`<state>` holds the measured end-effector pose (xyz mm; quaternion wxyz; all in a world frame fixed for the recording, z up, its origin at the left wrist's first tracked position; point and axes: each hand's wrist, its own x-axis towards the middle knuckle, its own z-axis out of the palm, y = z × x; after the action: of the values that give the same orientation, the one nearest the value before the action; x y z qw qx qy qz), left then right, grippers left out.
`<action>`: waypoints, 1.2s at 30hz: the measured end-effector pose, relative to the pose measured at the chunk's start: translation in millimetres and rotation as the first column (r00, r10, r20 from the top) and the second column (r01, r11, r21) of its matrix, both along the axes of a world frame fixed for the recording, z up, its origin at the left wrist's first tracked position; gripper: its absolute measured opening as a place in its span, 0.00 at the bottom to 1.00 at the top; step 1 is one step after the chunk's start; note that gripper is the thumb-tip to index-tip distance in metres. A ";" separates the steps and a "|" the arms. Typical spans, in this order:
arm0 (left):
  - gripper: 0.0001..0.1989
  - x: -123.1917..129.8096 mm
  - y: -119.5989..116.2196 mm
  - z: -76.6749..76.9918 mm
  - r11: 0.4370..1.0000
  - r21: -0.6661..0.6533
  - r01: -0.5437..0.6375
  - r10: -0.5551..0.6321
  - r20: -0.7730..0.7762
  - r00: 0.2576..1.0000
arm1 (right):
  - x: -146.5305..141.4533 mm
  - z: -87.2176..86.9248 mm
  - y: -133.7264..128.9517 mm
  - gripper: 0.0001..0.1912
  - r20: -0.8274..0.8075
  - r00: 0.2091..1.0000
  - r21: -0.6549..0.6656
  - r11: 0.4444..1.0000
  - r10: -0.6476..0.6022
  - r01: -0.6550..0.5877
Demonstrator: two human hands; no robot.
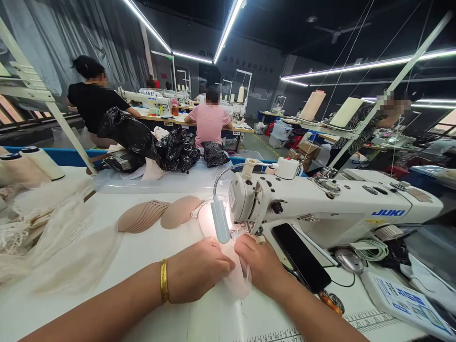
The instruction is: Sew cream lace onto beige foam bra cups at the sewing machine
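Note:
Both my hands are at the needle end of a white JUKI sewing machine (331, 209). My left hand (199, 268), with a gold bangle at the wrist, pinches a pale pink piece of fabric (237, 280). My right hand (258, 259) grips the same fabric close under the presser foot area. A lit gooseneck lamp (221, 221) shines on the spot and partly hides the cloth. Behind it lies a moulded pale cup (206, 219). To the left, a beige cup pad (180, 212) rests beside a fanned stack of beige cup pads (142, 216).
A black phone (302, 256) lies right of my right arm, near a grey mouse (349, 261) and a white box (409, 301). Sheer fabric (71, 237) and thread cones (42, 162) are at left. Black plastic bags (131, 135) sit behind the table. Several people work at machines beyond.

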<state>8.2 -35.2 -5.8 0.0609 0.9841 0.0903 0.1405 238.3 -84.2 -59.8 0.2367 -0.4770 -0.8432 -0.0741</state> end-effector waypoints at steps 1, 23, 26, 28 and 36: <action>0.13 -0.2 0.3 -2.5 1.000 0.016 0.025 -0.024 -0.029 0.999 | 0.8 -2.8 2.2 0.12 0.021 1.000 0.018 1.000 -0.001 0.001; 0.14 1.8 14.6 -18.5 0.973 0.213 -0.086 0.066 0.102 0.993 | 12.4 8.3 3.5 0.25 -0.005 1.000 -0.087 0.996 -0.012 0.012; 0.14 1.5 13.6 -19.1 0.968 0.230 -0.102 0.077 0.115 0.990 | 13.5 6.3 2.5 0.26 0.016 0.999 -0.106 0.994 -0.030 0.032; 0.13 1.2 13.2 -19.4 0.966 0.233 -0.110 0.084 0.121 0.989 | 13.8 4.9 2.5 0.27 0.034 0.999 -0.101 0.994 -0.023 0.026; 0.13 3.2 12.6 -23.0 0.966 0.226 -0.126 0.098 0.132 0.986 | 13.4 2.7 6.0 0.31 0.076 0.996 -0.099 0.994 -0.040 0.048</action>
<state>11.4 -22.7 -28.8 -0.0583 0.9675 0.1249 0.2122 251.6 -78.2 -57.1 0.1794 -0.5037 -0.8433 -0.0545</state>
